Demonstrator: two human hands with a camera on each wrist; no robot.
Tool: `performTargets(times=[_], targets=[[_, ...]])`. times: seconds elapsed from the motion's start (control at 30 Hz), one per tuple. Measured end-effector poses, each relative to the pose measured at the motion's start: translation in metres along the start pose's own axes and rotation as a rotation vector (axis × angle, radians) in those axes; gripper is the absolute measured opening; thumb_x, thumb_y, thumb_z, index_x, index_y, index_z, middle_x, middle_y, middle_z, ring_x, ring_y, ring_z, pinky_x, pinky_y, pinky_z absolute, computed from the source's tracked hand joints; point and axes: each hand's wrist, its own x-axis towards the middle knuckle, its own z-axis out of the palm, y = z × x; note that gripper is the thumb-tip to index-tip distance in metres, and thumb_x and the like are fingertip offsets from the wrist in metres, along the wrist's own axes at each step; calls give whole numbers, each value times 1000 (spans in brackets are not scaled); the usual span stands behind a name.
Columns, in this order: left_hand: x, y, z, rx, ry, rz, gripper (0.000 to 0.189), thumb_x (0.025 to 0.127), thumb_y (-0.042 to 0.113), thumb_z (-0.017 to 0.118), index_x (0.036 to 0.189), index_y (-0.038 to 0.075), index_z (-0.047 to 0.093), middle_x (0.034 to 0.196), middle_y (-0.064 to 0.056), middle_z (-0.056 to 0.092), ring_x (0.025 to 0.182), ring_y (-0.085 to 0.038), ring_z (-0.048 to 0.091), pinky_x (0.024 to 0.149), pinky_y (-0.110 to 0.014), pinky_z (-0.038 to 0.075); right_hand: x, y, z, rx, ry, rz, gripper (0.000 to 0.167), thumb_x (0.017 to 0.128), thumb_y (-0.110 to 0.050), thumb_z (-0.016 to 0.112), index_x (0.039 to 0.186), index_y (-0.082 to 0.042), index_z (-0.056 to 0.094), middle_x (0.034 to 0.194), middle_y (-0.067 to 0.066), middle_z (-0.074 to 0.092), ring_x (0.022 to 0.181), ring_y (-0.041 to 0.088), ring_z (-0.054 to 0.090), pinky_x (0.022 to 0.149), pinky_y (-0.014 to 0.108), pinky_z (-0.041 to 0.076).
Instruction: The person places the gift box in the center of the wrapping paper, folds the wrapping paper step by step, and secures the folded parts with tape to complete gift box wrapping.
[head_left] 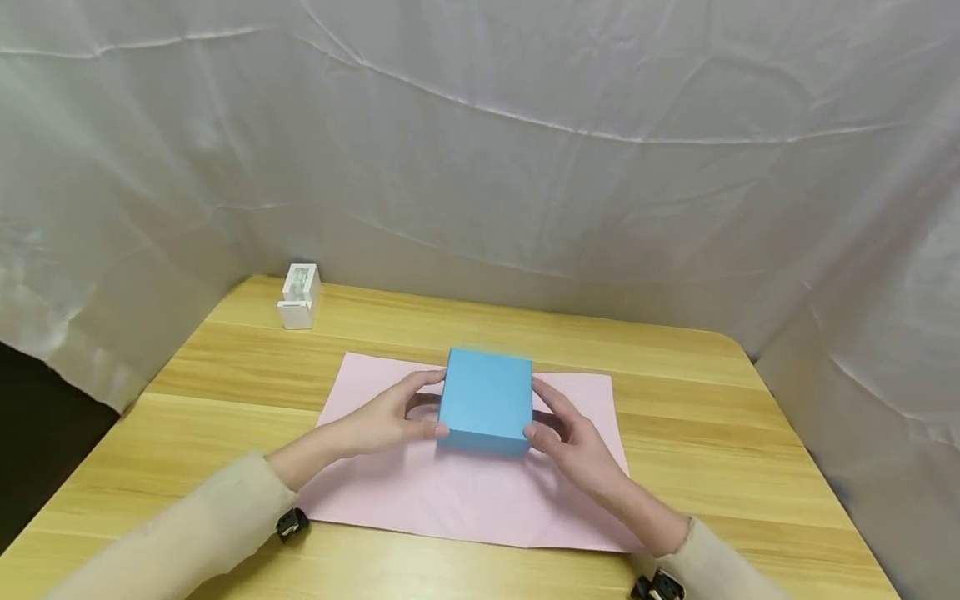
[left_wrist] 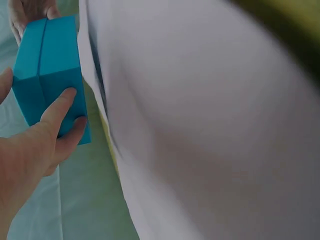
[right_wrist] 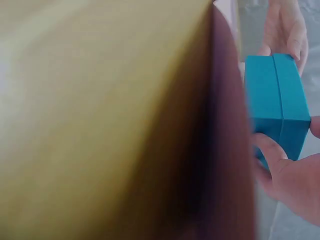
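A blue square box (head_left: 486, 394) is over the middle of a pink sheet of paper (head_left: 465, 508). My left hand (head_left: 382, 419) holds its left side, thumb at the near corner and fingers along the side. On the opposite side my right hand (head_left: 588, 454) grips it in much the same way. A seam between lid and base runs around the box (left_wrist: 57, 55) in the left wrist view. From the right wrist, the box (right_wrist: 277, 95) shows the same closed seam, with the other hand at its far end. The box's underside is hidden.
At the back left of the wooden table (head_left: 720, 392) stands a small white box-shaped item (head_left: 297, 297) with a clear part on top. Grey cloth (head_left: 480, 192) hangs behind and along the sides. The paper's near edge is slightly raised at a crease.
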Motion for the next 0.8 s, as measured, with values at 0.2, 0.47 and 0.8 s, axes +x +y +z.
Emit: performTargets(times=[0.2, 0.47, 0.8], targets=[[-3, -6, 5, -63, -46, -1, 69, 96, 5, 74, 150, -4, 31, 168, -25, 17, 148, -49, 35, 106, -39, 51, -5, 10, -1, 39, -44, 19, 72, 101, -7, 66, 163, -5, 29, 171, 17, 19, 146, 48, 38, 101, 31, 53], [-5, -9, 9, -108, -76, -35, 67, 95, 2, 74, 144, -8, 29, 165, -31, 19, 144, -50, 40, 103, -33, 53, -9, 14, -3, 48, -66, 19, 70, 100, -4, 66, 160, 1, 31, 167, 25, 25, 143, 52, 41, 99, 29, 54], [-7, -8, 7, 167, -35, -51, 78, 96, 25, 78, 151, -3, 30, 160, -27, 32, 139, -42, 49, 110, -48, 46, -10, 14, -6, 78, -66, 103, 70, 99, -9, 70, 159, -5, 34, 163, 24, 32, 143, 46, 44, 101, 28, 52]])
